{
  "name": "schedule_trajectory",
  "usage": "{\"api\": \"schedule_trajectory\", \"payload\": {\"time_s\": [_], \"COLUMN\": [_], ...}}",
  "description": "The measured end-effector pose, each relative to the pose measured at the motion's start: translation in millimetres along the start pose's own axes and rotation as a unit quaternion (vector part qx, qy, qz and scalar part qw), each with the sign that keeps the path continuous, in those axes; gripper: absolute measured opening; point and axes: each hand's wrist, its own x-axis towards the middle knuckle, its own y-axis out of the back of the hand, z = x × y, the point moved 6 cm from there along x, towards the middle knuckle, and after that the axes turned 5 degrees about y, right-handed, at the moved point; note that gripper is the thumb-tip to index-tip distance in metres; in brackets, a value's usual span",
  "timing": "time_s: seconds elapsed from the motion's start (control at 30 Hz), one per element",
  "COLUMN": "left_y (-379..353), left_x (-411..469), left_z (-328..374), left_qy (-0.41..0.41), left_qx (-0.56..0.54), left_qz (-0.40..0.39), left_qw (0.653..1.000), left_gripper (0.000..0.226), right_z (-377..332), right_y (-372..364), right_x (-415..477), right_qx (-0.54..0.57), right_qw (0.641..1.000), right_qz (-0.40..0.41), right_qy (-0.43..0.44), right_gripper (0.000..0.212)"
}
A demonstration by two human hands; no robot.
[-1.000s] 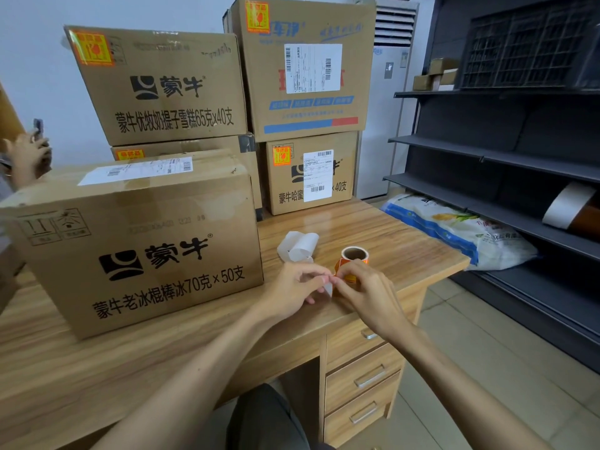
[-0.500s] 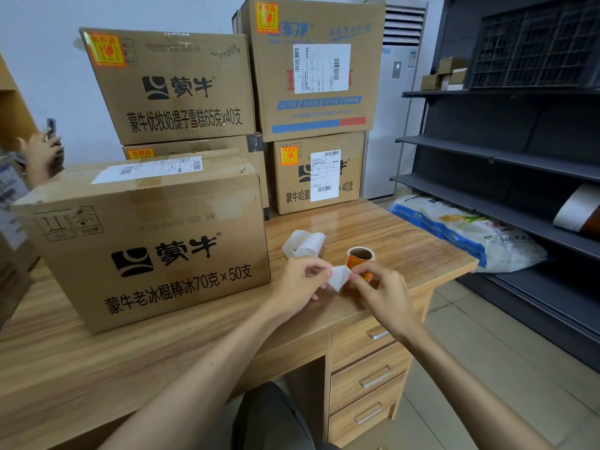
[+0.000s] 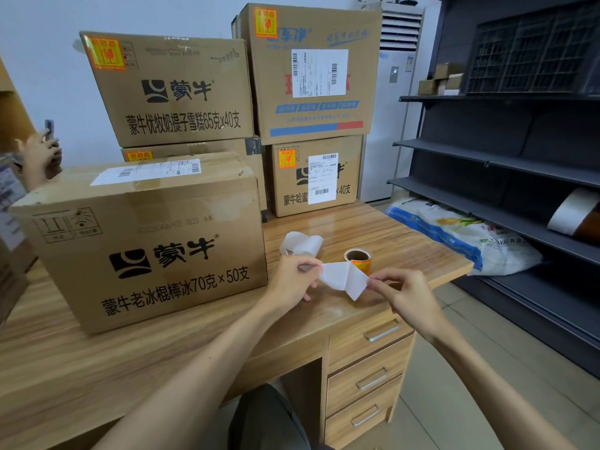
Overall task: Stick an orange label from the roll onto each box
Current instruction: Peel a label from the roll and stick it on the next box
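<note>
At nine o'clock of the hands, the front box [image 3: 146,248], printed 蒙牛 老冰棍棒冰70克×50支, sits back from the desk's [image 3: 97,368] near edge. The left hand [image 3: 292,280] pinches one end of a white strip [image 3: 341,279] and the right hand [image 3: 409,295] pinches the other. The orange label roll [image 3: 358,259] stands upright at the strip's twelve o'clock, with bare desktop on to the right edge.

White strip [image 3: 342,278] between both hands.
</note>
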Motion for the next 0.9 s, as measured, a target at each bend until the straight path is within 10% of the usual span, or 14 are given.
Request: {"api": "schedule_trajectory", "payload": {"time_s": [0.57,0.9], "left_y": [29.3,86.8], "left_x": [-25.4,-74.3], "left_z": [27.9,28.7], "left_qy": [-0.062,-0.039], "left_qx": [0.040,-0.010], "left_qz": [0.097,0.146], "left_qw": [0.993,0.988], "left_gripper": [0.012,0.016], "right_z": [-46.5,-125.2], "right_y": [12.1,-109.8], "right_x": [-6.3,-24.6], "right_qx": [-0.104,-0.377], "right_qw": [0.988,0.833], "right_qz": [0.068,0.119], "right_qy": [0.092,0.386], "right_gripper": [0.016,0.014]}}
